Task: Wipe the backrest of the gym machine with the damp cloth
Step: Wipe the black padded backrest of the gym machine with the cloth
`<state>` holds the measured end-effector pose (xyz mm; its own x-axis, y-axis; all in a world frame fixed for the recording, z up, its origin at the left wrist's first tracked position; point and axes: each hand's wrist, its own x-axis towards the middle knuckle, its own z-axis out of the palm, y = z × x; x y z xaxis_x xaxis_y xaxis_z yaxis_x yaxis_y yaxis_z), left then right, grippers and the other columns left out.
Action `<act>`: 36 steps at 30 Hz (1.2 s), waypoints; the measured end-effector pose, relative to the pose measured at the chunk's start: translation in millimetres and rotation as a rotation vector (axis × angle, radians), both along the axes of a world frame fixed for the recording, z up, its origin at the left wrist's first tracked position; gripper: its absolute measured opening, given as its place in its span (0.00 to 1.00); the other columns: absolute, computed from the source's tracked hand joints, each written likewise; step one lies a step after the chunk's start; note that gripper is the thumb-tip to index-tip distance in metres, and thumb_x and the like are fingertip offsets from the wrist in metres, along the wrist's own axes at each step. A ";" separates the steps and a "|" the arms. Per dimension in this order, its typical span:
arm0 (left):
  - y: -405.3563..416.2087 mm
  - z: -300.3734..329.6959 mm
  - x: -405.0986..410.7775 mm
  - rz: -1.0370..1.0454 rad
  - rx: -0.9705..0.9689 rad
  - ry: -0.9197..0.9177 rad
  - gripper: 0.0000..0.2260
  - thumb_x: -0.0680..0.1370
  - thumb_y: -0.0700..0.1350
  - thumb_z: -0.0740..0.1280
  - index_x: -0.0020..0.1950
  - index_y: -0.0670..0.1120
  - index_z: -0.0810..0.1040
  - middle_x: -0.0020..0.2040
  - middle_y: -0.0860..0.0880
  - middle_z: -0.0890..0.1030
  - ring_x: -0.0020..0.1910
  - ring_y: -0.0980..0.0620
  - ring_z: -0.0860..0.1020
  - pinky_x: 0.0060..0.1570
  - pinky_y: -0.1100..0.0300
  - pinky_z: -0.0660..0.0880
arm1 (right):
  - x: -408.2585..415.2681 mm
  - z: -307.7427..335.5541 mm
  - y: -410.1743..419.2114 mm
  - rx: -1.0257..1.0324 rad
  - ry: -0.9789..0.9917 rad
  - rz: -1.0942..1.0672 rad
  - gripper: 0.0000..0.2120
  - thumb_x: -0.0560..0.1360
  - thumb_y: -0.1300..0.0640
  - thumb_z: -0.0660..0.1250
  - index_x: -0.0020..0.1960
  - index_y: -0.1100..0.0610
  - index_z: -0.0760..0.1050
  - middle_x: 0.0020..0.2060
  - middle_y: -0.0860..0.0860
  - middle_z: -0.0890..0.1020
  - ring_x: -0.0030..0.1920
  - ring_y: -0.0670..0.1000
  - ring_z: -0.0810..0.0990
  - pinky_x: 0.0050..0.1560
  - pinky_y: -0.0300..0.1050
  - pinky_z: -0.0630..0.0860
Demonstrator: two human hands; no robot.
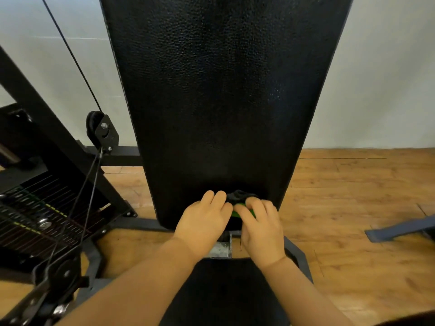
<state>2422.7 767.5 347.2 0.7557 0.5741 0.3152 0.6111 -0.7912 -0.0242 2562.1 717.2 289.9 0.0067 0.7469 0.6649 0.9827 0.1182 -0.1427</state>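
The tall black textured backrest (223,90) of the gym machine fills the middle of the view and narrows toward its bottom. Low on it sits a bunched dark cloth (239,196) with a green patch showing under the fingers. My right hand (261,228) grips the cloth against the pad. My left hand (203,220) lies beside it with its fingers touching the cloth's left edge. Most of the cloth is hidden under both hands.
The black seat pad (226,292) is just below my arms. To the left stand the weight stack (35,215), a pulley (101,131) and cables. A dark footplate (400,231) lies on the wooden floor at right, a pale wall behind.
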 end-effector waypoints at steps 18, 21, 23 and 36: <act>18.0 16.2 -39.5 0.153 0.160 -0.226 0.11 0.63 0.36 0.75 0.42 0.43 0.78 0.37 0.45 0.75 0.33 0.49 0.73 0.26 0.65 0.63 | -51.4 26.3 38.9 0.204 0.067 0.032 0.11 0.72 0.65 0.59 0.52 0.57 0.73 0.47 0.54 0.78 0.46 0.52 0.70 0.49 0.42 0.69; 12.0 -7.8 -52.8 0.182 0.080 -0.126 0.17 0.57 0.36 0.79 0.41 0.44 0.77 0.38 0.46 0.76 0.33 0.50 0.74 0.24 0.64 0.67 | -59.2 4.8 30.4 0.045 -0.006 0.063 0.11 0.70 0.63 0.61 0.50 0.57 0.78 0.45 0.54 0.81 0.45 0.51 0.73 0.48 0.41 0.72; 7.5 -25.1 -61.8 0.212 0.005 -0.062 0.20 0.54 0.36 0.80 0.42 0.44 0.77 0.38 0.46 0.76 0.33 0.49 0.75 0.22 0.63 0.69 | -64.9 -11.0 23.0 -0.094 -0.071 0.093 0.14 0.67 0.63 0.65 0.51 0.56 0.79 0.46 0.52 0.81 0.44 0.51 0.77 0.45 0.42 0.77; 18.2 -7.1 -92.8 0.373 -0.010 -0.347 0.05 0.67 0.38 0.69 0.42 0.42 0.79 0.38 0.45 0.76 0.35 0.47 0.76 0.25 0.62 0.69 | -98.2 22.2 56.2 0.088 0.010 0.173 0.14 0.71 0.64 0.60 0.52 0.59 0.81 0.47 0.53 0.76 0.44 0.51 0.70 0.41 0.44 0.75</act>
